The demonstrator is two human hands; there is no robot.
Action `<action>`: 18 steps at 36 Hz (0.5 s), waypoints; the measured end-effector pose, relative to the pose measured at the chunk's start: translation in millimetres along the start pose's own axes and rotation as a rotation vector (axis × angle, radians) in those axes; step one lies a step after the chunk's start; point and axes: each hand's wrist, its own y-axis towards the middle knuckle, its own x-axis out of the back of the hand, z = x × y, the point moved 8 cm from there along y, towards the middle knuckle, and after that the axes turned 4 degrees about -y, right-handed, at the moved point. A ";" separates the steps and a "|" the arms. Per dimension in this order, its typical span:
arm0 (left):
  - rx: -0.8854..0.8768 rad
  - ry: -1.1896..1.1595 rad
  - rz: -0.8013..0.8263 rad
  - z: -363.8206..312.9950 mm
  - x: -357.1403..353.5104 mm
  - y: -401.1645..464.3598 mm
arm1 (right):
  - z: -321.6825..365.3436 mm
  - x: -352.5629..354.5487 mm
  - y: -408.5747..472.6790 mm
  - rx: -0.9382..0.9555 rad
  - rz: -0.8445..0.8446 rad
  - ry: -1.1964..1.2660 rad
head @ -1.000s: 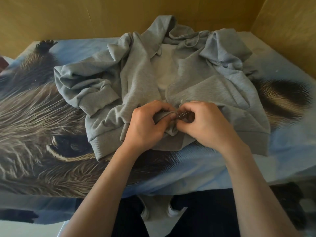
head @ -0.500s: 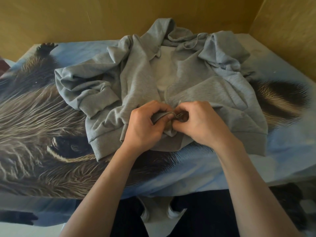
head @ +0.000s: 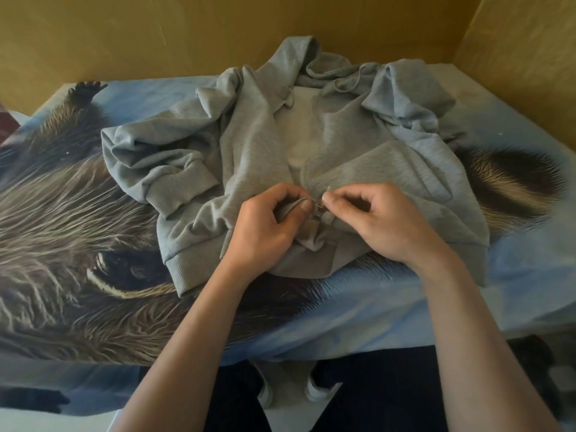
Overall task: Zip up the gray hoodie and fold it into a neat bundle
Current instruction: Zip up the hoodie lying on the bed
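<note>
While the gray hoodie (head: pixel 311 169) lies rumpled mid-bed, reaching the near edge, the left hand (head: pixel 261 232) pinches one front hem and the right hand (head: pixel 383 222) pinches the zipper slider (head: pixel 321 210) (close together, apparently to seat it).

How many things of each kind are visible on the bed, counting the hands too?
Gray hoodie: 1
Zipper slider: 1
Hands, left hand and right hand, both pinching the hoodie at the zipper: 2
Printed bed cover: 1
Total: 5
</note>
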 end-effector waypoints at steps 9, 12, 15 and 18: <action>-0.016 0.005 0.044 -5.4 -2.6 0.1 | -15.5 -2.8 7.0 -0.046 0.001 0.004; -0.027 0.006 0.058 -6.4 -2.1 0.0 | -17.6 -4.9 7.8 -0.052 0.041 0.048; -0.054 0.011 0.079 -9.5 -2.7 -1.0 | -17.4 -8.9 6.6 -0.052 0.101 0.099; -0.064 -0.003 0.096 -11.1 -1.9 -3.2 | -15.4 -9.5 5.1 -0.038 0.115 0.115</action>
